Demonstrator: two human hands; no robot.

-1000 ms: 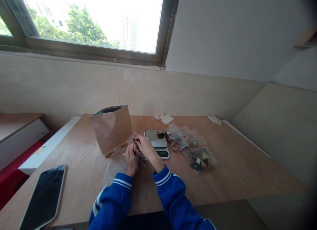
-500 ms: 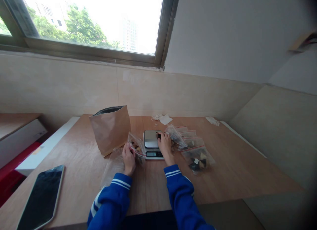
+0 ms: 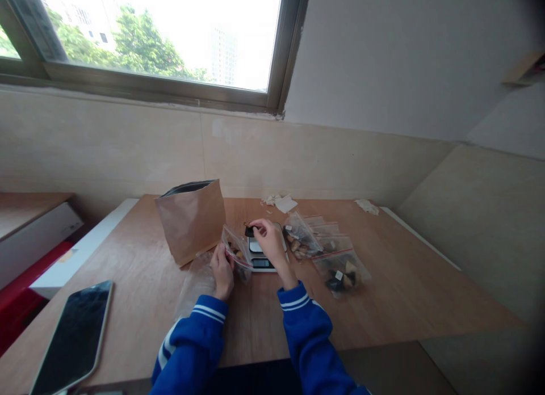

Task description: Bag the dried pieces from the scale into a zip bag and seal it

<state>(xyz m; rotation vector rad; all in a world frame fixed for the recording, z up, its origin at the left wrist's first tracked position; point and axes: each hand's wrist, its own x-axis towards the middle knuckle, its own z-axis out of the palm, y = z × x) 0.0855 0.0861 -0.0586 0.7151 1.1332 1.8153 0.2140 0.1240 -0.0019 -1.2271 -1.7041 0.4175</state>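
My left hand (image 3: 222,270) holds a small clear zip bag (image 3: 237,249) upright on the wooden table (image 3: 395,293); the bag has a few brown pieces inside. My right hand (image 3: 269,242) pinches a small dark piece (image 3: 249,231) in the air, just above and to the right of the bag's mouth. Under my right hand a small digital kitchen scale (image 3: 260,262) lies flat, partly hidden. Both sleeves are blue with white stripes.
An open brown paper bag (image 3: 191,219) stands left of the scale. Several filled zip bags (image 3: 336,259) lie to the right. A dark tablet (image 3: 72,338) rests at the near left edge. Crumpled paper scraps (image 3: 281,202) lie by the wall. An empty clear bag (image 3: 196,281) lies under my left wrist.
My right hand left the zip bag, reached onto the scale, picked up the dark piece there and carried it left toward the bag. My left hand kept holding the bag.
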